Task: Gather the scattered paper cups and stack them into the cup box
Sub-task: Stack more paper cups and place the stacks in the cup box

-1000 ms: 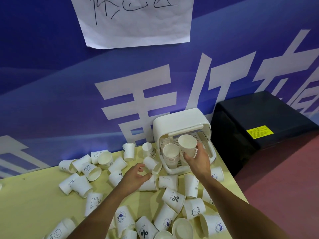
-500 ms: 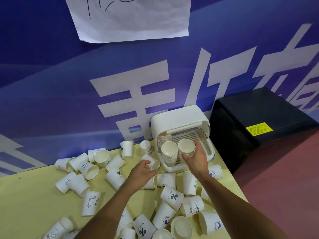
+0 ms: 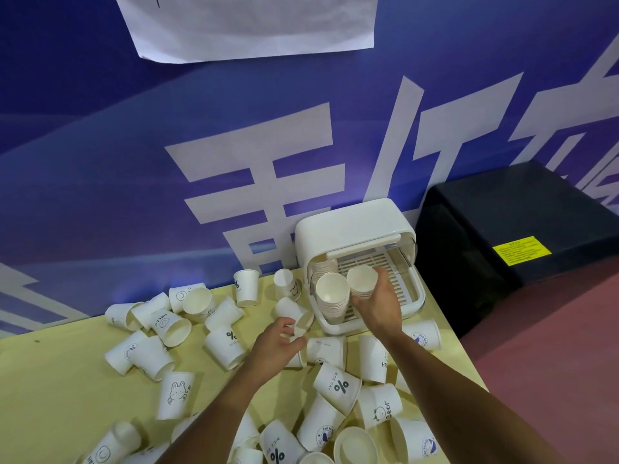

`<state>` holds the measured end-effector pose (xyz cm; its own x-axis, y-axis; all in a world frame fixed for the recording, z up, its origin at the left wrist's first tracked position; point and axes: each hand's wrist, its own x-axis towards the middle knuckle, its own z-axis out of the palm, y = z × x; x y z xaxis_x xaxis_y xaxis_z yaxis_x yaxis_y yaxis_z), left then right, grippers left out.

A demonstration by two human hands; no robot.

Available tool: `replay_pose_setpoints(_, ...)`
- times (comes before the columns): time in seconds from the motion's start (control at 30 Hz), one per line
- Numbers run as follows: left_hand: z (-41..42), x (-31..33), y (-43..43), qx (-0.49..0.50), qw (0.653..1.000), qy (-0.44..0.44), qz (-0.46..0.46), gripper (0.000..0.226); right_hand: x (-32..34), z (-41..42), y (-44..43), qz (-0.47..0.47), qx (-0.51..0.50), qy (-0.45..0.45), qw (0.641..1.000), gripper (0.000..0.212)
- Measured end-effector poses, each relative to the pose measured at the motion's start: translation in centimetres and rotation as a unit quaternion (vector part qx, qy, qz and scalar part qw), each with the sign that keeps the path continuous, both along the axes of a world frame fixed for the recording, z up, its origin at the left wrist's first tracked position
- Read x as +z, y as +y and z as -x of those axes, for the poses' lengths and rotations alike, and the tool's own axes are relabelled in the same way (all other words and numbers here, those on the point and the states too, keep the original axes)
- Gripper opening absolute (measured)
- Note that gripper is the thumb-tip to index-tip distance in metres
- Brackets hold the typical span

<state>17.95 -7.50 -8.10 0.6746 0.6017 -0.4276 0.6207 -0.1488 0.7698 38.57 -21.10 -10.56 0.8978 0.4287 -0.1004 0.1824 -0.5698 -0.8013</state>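
Right hand point(image 3: 378, 306) fingers grip a short stack point(image 3: 361, 283) in the cup box point(image 3: 355, 229), beside the taller stack point(image 3: 331, 298) — a bump could topple it; left hand point(image 3: 273, 348) curls at a fallen cup point(image 3: 294, 313), grip unclear

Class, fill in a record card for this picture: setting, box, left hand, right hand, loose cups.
setting: yellow table against a blue banner wall
box: white cup box, front open, a standing stack inside
left hand: fingers curled at a lying cup; grip unclear
right hand: grips a held stack beside the standing stack, over the box tray
loose cups: many, some upright, some lying, across the table
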Motion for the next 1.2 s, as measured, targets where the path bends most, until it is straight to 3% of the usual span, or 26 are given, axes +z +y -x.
replay_pose_setpoints(0.73, 1.9, -0.6, 2.5, 0.017, 0.999, 0.034, -0.022, 0.046, 0.7, -1.6, 1.2, -0.036, 0.041, 0.020, 0.998, 0.089)
replay_pose_setpoints(1.03, 5.0, 0.9, 3.7, 0.037, 0.999, 0.012, -0.034, 0.050, 2.3, 6.7, -0.3, -0.030, -0.007, -0.093, 0.995, 0.052)
replay_pose_setpoints(1.2, 8.6, 2.1, 5.9, 0.082, 0.996, -0.004, -0.038, 0.047, 4.0, 11.2, 3.1, -0.027, 0.072, -0.140, 0.987, 0.046)
